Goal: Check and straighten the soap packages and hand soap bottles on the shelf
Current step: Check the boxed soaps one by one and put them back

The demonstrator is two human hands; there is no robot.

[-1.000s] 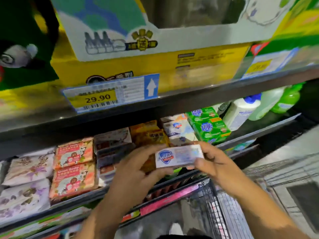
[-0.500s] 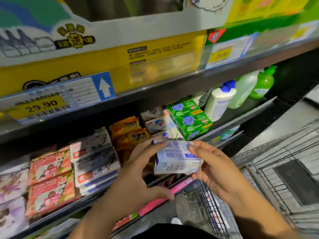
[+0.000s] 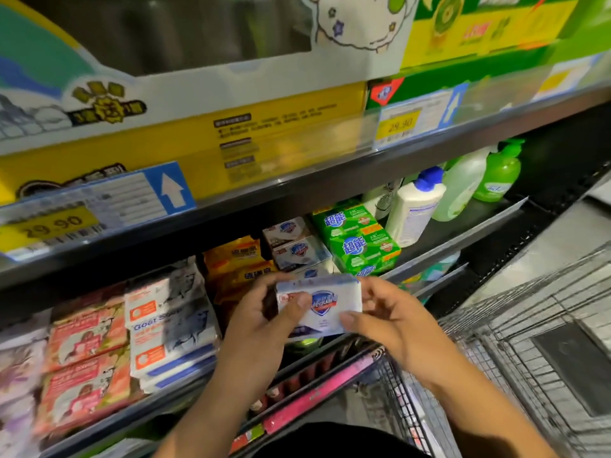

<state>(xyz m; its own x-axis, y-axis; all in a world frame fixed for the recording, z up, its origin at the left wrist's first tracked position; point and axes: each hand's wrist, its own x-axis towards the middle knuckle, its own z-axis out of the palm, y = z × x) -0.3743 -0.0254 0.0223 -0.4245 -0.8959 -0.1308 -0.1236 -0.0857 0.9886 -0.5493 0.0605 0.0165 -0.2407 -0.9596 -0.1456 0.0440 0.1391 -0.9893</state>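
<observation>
Since half a second ago the white soap package has been turned over, so its blue shield logo now faces the camera where fine print showed before. It has also been lifted slightly.

Both forearms rise from the bottom edge and meet at the package, which is held in the air just in front of the shelf. The left hand grips the package's left end, thumb laid across the front face and fingers curled behind. The right hand pinches the right end, thumb tip on the lower front edge and fingers bent round the top corner. A wire cart stands to the right of the arms.

Just behind the package, matching white soap boxes sit stacked, with green soap packs touching them on the right and orange packs on the left. Farther left lie goat soap packs. At the shelf's right end stand a white bottle with a blue cap, a pale bottle and a green pump bottle, all upright. Above, a price tag reads 29.90.
</observation>
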